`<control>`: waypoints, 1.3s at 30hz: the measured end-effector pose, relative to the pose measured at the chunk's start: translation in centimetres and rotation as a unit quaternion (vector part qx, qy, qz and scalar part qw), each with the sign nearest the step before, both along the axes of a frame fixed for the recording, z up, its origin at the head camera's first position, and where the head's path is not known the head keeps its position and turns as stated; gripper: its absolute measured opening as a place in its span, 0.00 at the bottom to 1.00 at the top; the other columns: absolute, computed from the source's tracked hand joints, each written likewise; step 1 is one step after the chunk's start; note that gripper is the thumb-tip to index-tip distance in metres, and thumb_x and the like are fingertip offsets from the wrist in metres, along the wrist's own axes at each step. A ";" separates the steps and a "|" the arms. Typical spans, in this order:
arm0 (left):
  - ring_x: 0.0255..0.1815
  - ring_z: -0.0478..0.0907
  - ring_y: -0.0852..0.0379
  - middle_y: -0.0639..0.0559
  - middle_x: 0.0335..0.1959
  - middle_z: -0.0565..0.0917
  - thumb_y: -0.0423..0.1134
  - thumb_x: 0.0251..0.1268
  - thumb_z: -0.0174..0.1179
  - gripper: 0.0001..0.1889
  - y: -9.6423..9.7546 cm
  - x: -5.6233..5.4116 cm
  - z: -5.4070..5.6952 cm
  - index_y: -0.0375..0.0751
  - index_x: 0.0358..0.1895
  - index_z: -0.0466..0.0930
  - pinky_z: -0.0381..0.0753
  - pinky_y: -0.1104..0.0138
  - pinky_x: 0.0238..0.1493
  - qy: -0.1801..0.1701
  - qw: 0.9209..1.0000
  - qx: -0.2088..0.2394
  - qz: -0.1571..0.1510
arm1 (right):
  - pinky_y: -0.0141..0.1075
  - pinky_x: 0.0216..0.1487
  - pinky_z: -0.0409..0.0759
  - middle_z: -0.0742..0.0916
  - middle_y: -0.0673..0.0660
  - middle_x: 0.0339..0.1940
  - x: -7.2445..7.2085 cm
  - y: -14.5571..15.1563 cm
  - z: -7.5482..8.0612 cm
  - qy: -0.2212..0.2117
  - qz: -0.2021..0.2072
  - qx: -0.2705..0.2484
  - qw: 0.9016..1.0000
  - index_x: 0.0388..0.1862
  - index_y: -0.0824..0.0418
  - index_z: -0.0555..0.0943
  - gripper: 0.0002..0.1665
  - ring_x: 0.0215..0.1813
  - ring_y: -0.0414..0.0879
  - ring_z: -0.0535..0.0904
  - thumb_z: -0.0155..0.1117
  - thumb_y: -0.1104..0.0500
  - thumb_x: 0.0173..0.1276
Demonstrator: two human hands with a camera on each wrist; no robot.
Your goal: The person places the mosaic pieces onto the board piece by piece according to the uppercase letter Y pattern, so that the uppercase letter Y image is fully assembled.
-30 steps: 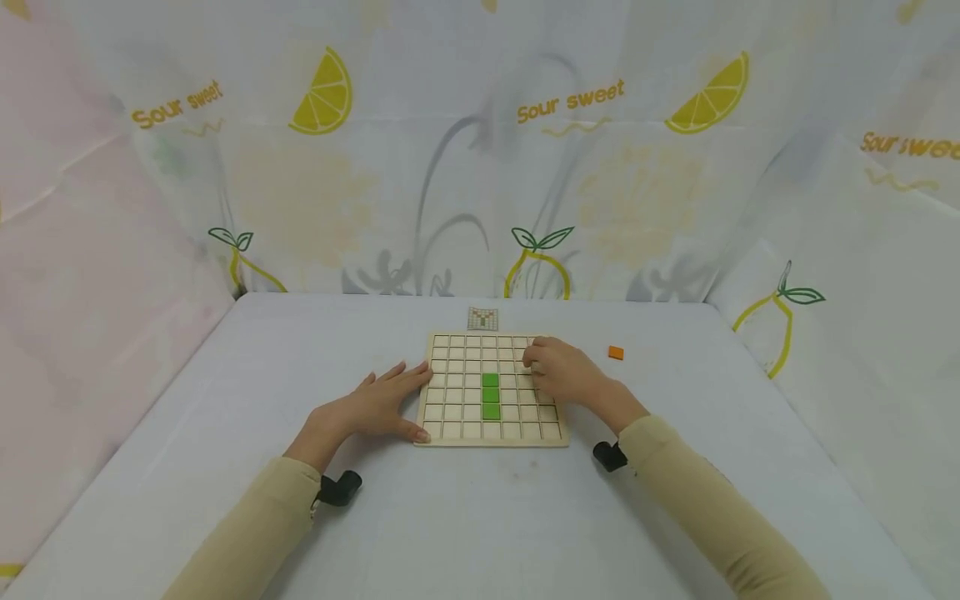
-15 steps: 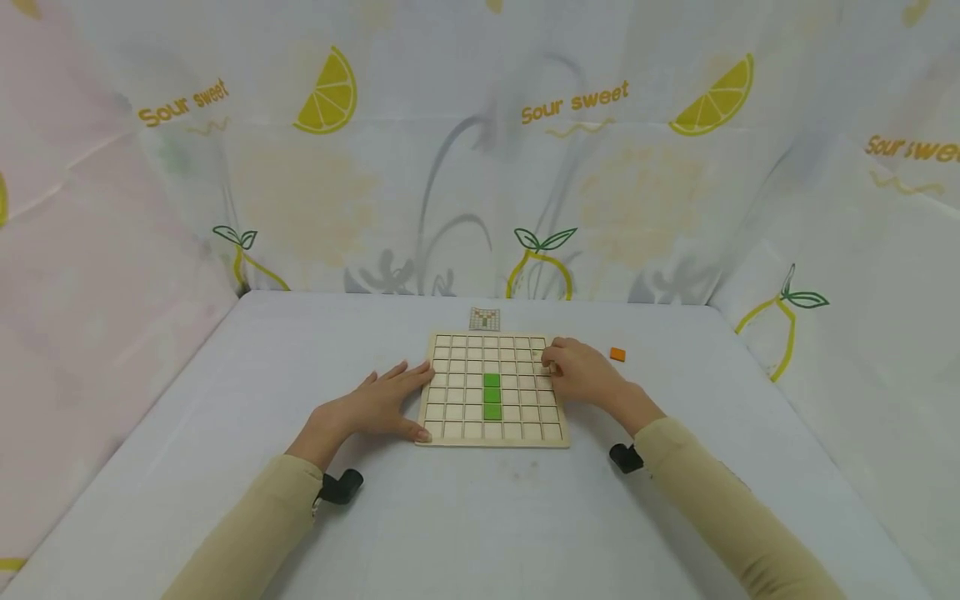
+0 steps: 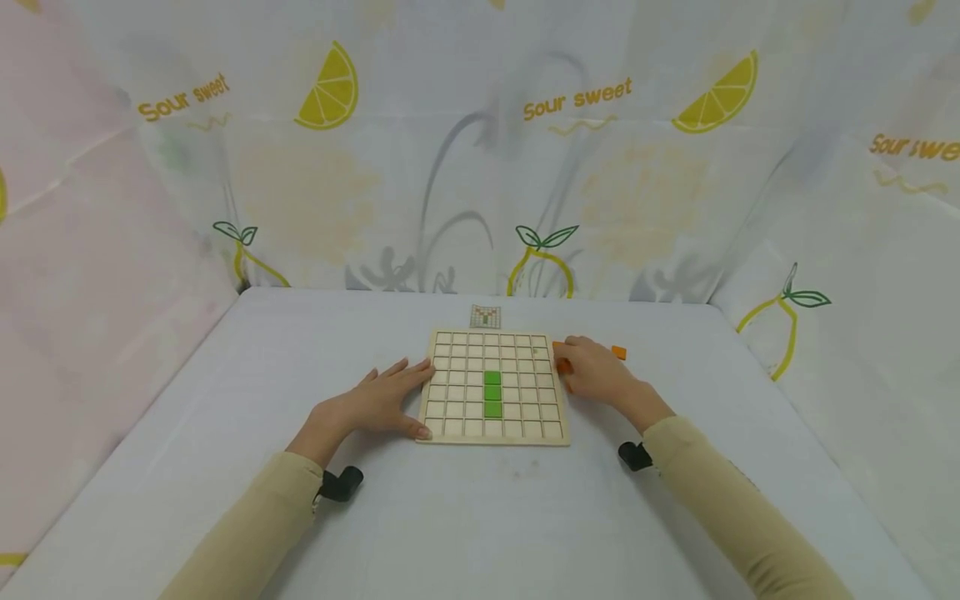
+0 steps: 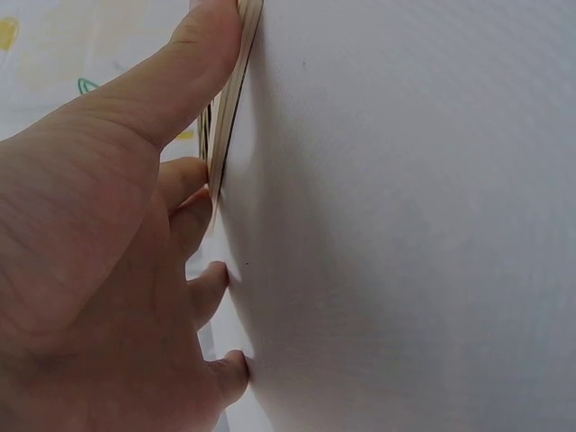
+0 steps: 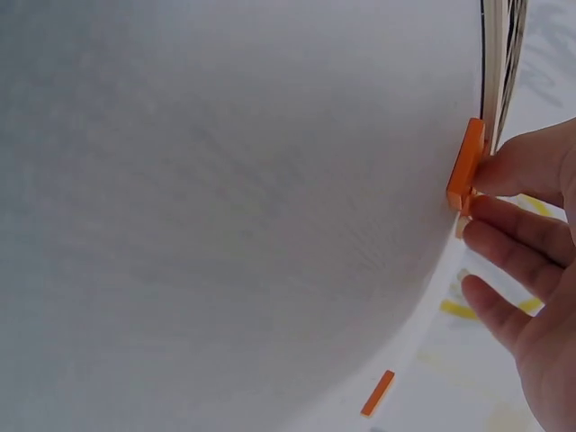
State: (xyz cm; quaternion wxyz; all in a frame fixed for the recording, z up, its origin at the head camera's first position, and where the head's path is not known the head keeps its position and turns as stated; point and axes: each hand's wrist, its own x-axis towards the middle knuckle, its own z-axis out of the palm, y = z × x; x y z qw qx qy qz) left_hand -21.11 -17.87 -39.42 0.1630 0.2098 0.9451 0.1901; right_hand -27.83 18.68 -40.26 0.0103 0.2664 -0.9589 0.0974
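A wooden grid board (image 3: 459,408) lies flat on the white table. Three green tiles (image 3: 492,393) form a column in its middle squares. My left hand (image 3: 375,404) rests with spread fingers against the board's left edge; its thumb is at the near left corner, also seen in the left wrist view. Just off the board's right edge, my right hand (image 3: 596,371) has its thumb and fingertips at orange tiles. One orange tile (image 5: 466,162) lies by the thumb in the right wrist view, and a bit of orange shows between thumb and index finger. The hand partly hides these tiles.
Another orange tile (image 3: 618,352) lies on the table just beyond the right hand. A small card with a printed grid pattern (image 3: 486,316) lies behind the board. Patterned cloth (image 3: 420,167) walls off the back and sides of the table.
My right hand has moved right from over the board's right squares to the tiles beside the board. Orange now shows at its fingers. The left hand stays at the left edge.
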 end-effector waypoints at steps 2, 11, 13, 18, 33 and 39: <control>0.83 0.40 0.38 0.50 0.83 0.51 0.62 0.51 0.71 0.56 0.0 0.0 0.0 0.46 0.80 0.51 0.39 0.32 0.76 0.001 1.000 0.002 0.000 | 0.35 0.37 0.70 0.78 0.50 0.32 -0.2 0.1 -0.1 0.003 0.001 0.000 1.000 0.37 0.54 0.83 0.13 0.36 0.46 0.71 0.62 0.71 0.59; 0.84 0.39 0.40 0.52 0.83 0.50 0.63 0.49 0.72 0.57 -0.3 -0.3 -0.5 0.48 0.80 0.51 0.37 0.34 0.77 0.000 1.000 0.003 0.007 | 0.35 0.36 0.70 0.78 0.51 0.31 -0.3 0.0 -0.2 0.010 0.001 -0.006 1.000 0.35 0.55 0.82 0.10 0.35 0.47 0.70 0.60 0.70 0.65; 0.84 0.39 0.40 0.52 0.83 0.50 0.62 0.49 0.72 0.57 -0.3 -0.3 -0.6 0.48 0.80 0.51 0.37 0.34 0.77 0.002 1.000 0.003 0.007 | 0.36 0.36 0.70 0.78 0.51 0.31 -0.2 -0.1 -0.1 0.009 0.001 -0.009 1.000 0.35 0.56 0.82 0.10 0.35 0.47 0.70 0.60 0.70 0.65; 0.84 0.39 0.39 0.52 0.83 0.50 0.62 0.49 0.72 0.57 -0.3 -0.3 -0.4 0.47 0.80 0.51 0.37 0.33 0.77 0.002 1.000 0.005 0.006 | 0.36 0.38 0.71 0.79 0.52 0.33 -0.2 -0.2 0.0 -0.001 -0.005 -0.020 1.000 0.35 0.57 0.82 0.11 0.37 0.47 0.71 0.61 0.71 0.61; 0.84 0.40 0.39 0.52 0.83 0.50 0.64 0.48 0.72 0.58 -0.4 -0.4 -0.6 0.48 0.80 0.51 0.38 0.33 0.76 0.002 1.000 0.004 0.005 | 0.36 0.37 0.70 0.79 0.53 0.33 -0.4 -0.1 0.0 -0.028 -0.006 -0.025 0.999 0.33 0.56 0.80 0.10 0.36 0.47 0.70 0.62 0.71 0.59; 0.84 0.39 0.39 0.53 0.83 0.50 0.64 0.48 0.72 0.58 -0.4 -0.3 -0.7 0.48 0.80 0.51 0.38 0.33 0.77 0.005 1.000 0.005 0.007 | 0.35 0.36 0.69 0.78 0.53 0.31 -0.4 -0.1 0.1 -0.031 0.003 -0.031 0.999 0.31 0.56 0.80 0.11 0.35 0.47 0.69 0.62 0.72 0.59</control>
